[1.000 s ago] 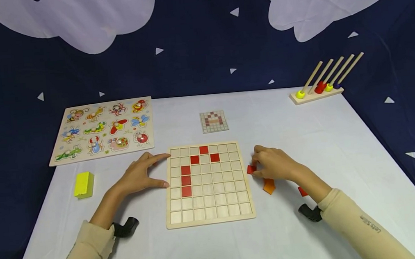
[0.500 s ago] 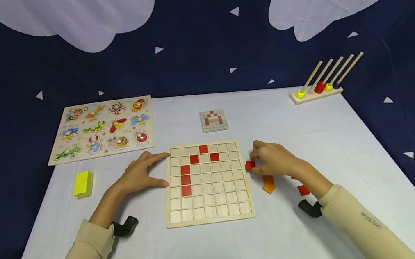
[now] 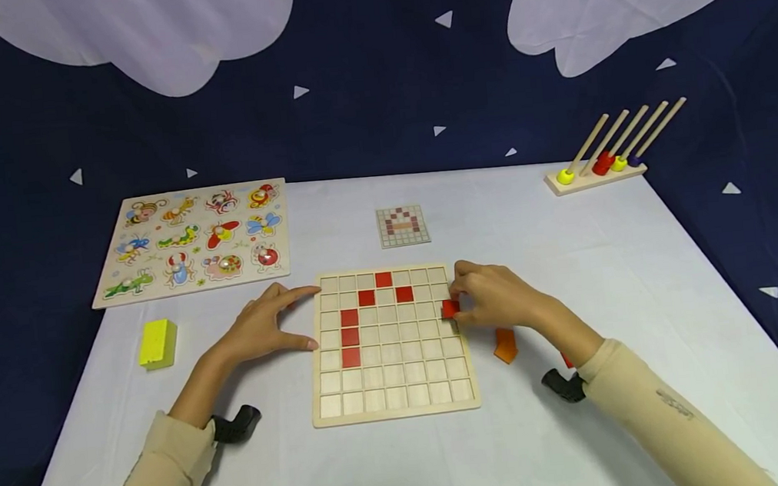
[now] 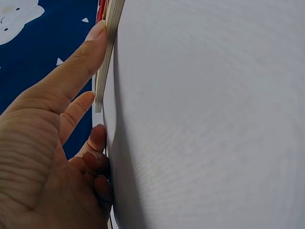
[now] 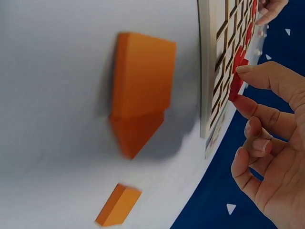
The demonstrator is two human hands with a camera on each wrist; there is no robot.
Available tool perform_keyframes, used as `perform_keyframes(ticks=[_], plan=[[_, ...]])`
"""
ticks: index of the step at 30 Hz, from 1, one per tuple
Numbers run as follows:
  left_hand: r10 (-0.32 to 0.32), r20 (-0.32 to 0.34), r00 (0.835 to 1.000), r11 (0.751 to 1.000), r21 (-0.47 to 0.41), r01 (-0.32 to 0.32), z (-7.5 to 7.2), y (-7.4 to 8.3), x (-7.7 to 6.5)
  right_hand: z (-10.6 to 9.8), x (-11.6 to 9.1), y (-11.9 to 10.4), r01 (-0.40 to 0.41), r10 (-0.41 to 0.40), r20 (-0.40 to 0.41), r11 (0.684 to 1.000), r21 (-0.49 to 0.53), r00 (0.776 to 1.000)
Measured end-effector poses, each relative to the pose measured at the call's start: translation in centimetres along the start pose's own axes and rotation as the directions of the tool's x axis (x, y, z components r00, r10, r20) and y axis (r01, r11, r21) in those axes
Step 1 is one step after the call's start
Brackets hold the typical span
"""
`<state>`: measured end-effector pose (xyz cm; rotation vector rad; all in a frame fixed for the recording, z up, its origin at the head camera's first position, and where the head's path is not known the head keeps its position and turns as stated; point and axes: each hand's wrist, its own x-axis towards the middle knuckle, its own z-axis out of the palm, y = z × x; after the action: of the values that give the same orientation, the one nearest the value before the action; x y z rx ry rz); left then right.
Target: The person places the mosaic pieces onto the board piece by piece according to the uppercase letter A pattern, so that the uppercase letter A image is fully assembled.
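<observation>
A square wooden grid board (image 3: 397,414) lies on the white table, with several red tiles set in its cells. My left hand (image 3: 257,328) is spread at the board's left side, thumb and forefinger touching its edge; the left wrist view shows the thumb against the board's side (image 4: 111,47). Between thumb and forefinger, my right hand (image 3: 501,295) pinches a red square tile (image 3: 450,309) over the board's right edge. In the right wrist view, that red tile (image 5: 235,87) is tilted, and the other fingers are curled loosely.
Orange tiles (image 3: 505,347) lie right of the board, and a red tile (image 3: 567,361) shows beside the right forearm. Behind the board is a small pattern card (image 3: 403,226). An insect puzzle (image 3: 197,240), a yellow block (image 3: 158,344) and a peg stand (image 3: 595,179) stand farther out.
My right hand has taken the red tile from the table beside the board and moved left with it, onto the board's right edge. My left hand stays at the board.
</observation>
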<state>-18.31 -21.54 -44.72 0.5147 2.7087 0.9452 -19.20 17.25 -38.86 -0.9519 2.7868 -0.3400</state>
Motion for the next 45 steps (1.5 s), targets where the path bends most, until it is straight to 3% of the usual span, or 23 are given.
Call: perform_keyframes(ticks=[25,38,45], plan=[[-0.002,-0.003,1.0,1.0,0.002,0.002,0.0,0.1,0.0,0.8,3.2,-2.2,0.058,-0.053,0.073,0.996,-0.066,0.996],[-0.008,0.003,1.0,1.0,-0.002,0.008,0.0,0.0,0.1,1.1,3.3,-2.2,0.085,-0.082,0.038,0.992,-0.093,0.996],[0.0,-0.003,1.0,1.0,-0.001,0.0,0.0,0.1,0.0,1.4,3.3,-2.4,0.105,-0.103,0.017,0.981,-0.165,0.994]])
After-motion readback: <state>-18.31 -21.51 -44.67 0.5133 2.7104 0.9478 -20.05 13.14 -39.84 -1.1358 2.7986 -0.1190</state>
